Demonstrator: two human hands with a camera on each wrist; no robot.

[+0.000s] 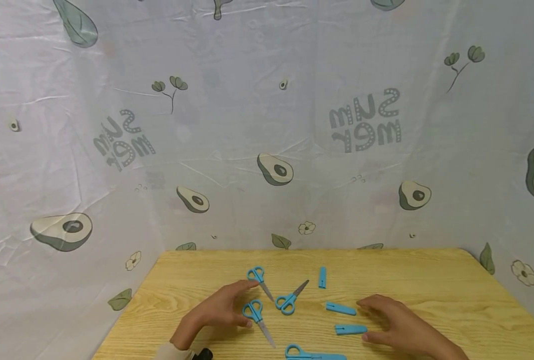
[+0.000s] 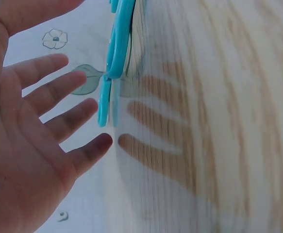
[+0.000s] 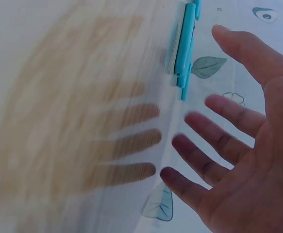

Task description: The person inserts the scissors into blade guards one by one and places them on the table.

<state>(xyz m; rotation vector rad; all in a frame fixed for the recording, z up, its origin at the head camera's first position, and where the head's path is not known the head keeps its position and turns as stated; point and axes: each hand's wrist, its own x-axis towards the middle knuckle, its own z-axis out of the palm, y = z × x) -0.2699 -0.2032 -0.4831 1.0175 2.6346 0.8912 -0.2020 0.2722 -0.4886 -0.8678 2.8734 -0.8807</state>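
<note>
Both hands are low over the wooden table (image 1: 429,280), palms down, fingers spread and holding nothing. The left hand (image 1: 219,307) hovers with its fingertips right beside two pairs of blue scissors: one pair (image 1: 258,278) just beyond the fingers, handles away from the person, and a second pair (image 1: 257,320) just under the fingertips, its bare blade pointing back toward the near edge. Whether a finger actually touches either one, I cannot tell. The left wrist view shows the fingers (image 2: 58,92) straight and apart, blue plastic just beyond them.

The right hand (image 1: 395,320) is equally open, spread above two loose blue blade caps: one cap (image 1: 340,308) near the fingertips, another (image 1: 350,329) close by the thumb. The right wrist view confirms spread fingers (image 3: 214,145).

Further out, a third pair of scissors (image 1: 290,299) lies between the hands, a third cap (image 1: 322,277) lies toward the back, and a capped pair (image 1: 314,355) sits at the near edge.

My read: this is the reach, scissors for the left, cap for the right. The next move calls for a pinch on a handle and a cap, then lining blade with slot.
</note>
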